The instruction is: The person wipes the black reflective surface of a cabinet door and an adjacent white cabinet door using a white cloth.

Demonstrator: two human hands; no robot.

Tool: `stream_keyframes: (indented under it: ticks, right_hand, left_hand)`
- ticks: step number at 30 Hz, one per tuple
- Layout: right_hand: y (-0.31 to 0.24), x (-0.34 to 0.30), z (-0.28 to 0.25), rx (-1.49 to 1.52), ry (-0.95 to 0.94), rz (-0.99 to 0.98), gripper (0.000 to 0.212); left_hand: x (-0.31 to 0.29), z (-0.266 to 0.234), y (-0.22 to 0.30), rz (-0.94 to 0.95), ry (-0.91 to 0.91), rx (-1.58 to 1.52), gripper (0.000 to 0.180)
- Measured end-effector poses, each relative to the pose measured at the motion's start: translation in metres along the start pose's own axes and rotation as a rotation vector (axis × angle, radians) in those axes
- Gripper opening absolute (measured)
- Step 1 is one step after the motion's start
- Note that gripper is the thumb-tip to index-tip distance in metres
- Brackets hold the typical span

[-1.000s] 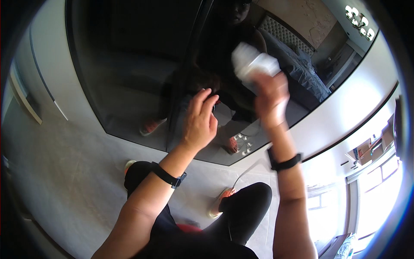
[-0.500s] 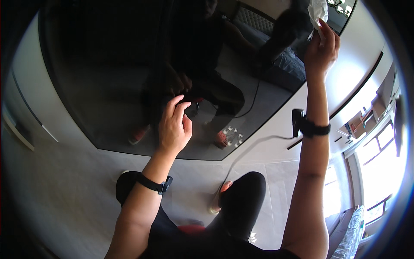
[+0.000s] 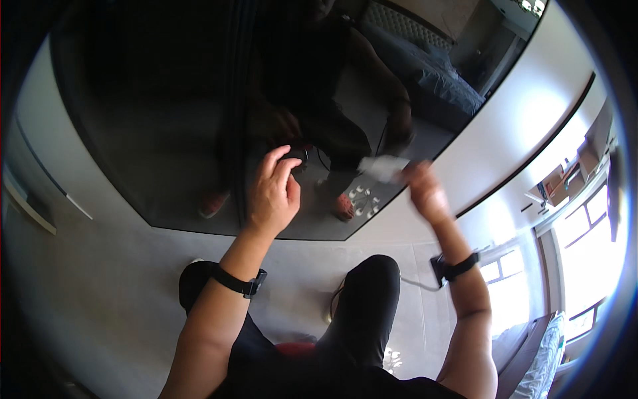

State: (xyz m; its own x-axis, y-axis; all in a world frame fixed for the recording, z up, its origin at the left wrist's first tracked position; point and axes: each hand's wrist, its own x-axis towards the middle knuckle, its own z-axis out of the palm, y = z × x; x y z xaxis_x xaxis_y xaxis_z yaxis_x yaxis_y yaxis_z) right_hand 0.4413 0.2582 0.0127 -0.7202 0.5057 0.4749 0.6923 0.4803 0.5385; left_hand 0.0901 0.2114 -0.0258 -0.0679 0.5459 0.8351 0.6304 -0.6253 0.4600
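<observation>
- Left hand [image 3: 274,198]: fingers loosely curled, thumb apart, seemingly empty, over the lower edge of the dark glossy panel [image 3: 159,143].
- Right hand [image 3: 426,191]: blurred, fingers closed on a white cloth [image 3: 382,168].
- White cloth: just inside the panel's slanting right edge; contact unclear.
- Panel: no visible line parts done from undone; progress cannot be told.

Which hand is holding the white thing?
The right hand: a white cloth or tissue, blurred, sticks out from its grip. The left hand is loosely curled, holding nothing visible.
</observation>
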Motion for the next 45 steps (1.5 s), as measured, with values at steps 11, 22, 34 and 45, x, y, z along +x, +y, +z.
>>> stream_keyframes:
  ticks: [11,22,34,45]
  right_hand:
    - [-0.003,0.062,0.001,0.167,0.654,0.286,0.039]
    - [-0.012,-0.014,-0.011,0.285,0.314,0.360,0.025]
    - [-0.053,-0.025,0.069,0.410,0.476,0.519,0.036]
    - [-0.041,0.002,-0.008,0.451,0.531,0.396,0.028]
  left_hand:
    - [-0.006,0.013,-0.002,0.028,-0.094,0.034,0.026]
    - [-0.008,0.020,0.006,0.028,-0.183,0.025,0.026]
    - [-0.011,0.027,0.002,0.067,-0.178,-0.014,0.023]
    - [-0.015,0.027,0.006,0.071,-0.206,-0.018,0.023]
